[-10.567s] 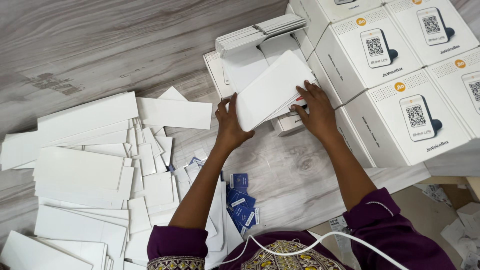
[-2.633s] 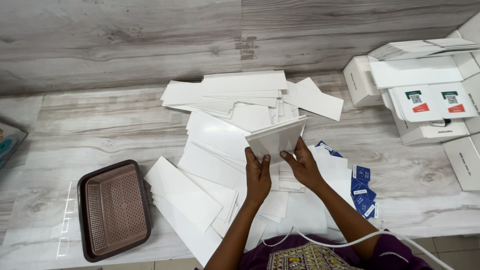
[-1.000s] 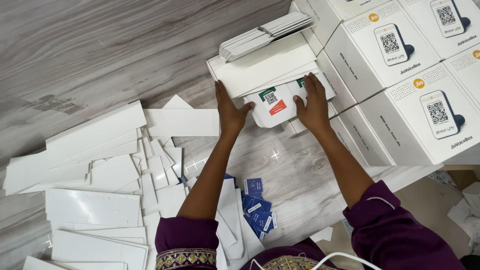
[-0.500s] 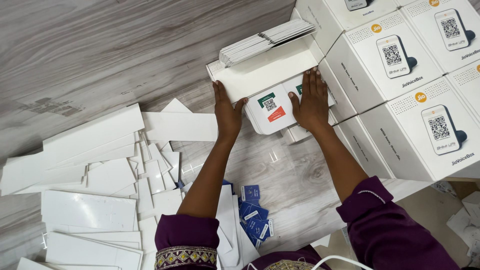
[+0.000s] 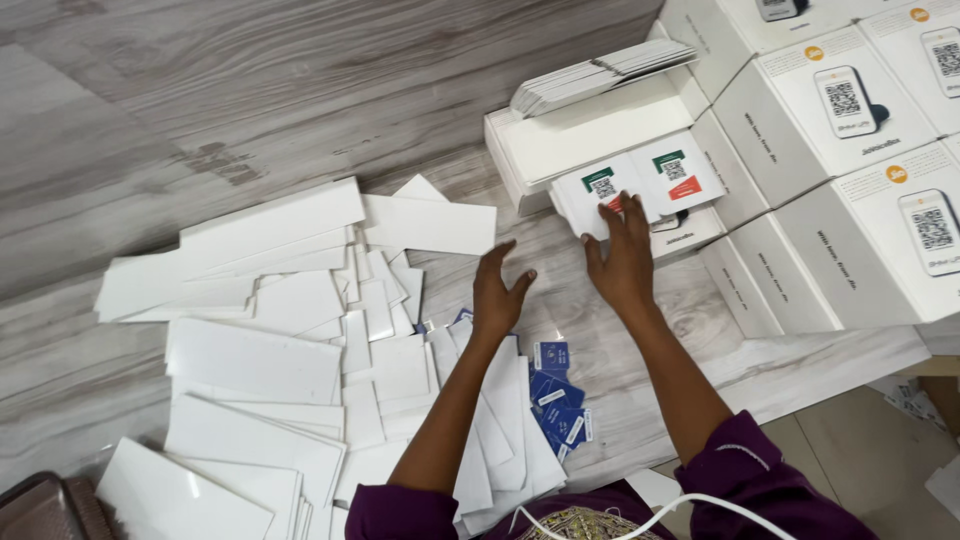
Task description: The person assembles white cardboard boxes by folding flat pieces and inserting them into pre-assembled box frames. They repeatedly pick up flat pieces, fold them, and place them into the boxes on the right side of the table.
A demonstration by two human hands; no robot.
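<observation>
A grey wood-grain table (image 5: 250, 90) is covered at the left by a loose heap of flat white card sheets (image 5: 270, 340), with small blue cards (image 5: 558, 405) lying between the forearms. A brown tray (image 5: 45, 505) is seen at the bottom left corner. At the right, closed white boxes (image 5: 850, 190) with code labels and orange dots are stacked tightly. A small box (image 5: 640, 190) bearing green and red labels is set beside an open white box (image 5: 590, 140) topped by a fanned stack of sheets (image 5: 600, 75). The right hand (image 5: 622, 262) is laid with spread fingers on the small box's near edge, nothing gripped. The left hand (image 5: 497, 297) is held open and empty above the table, just clear of it.
</observation>
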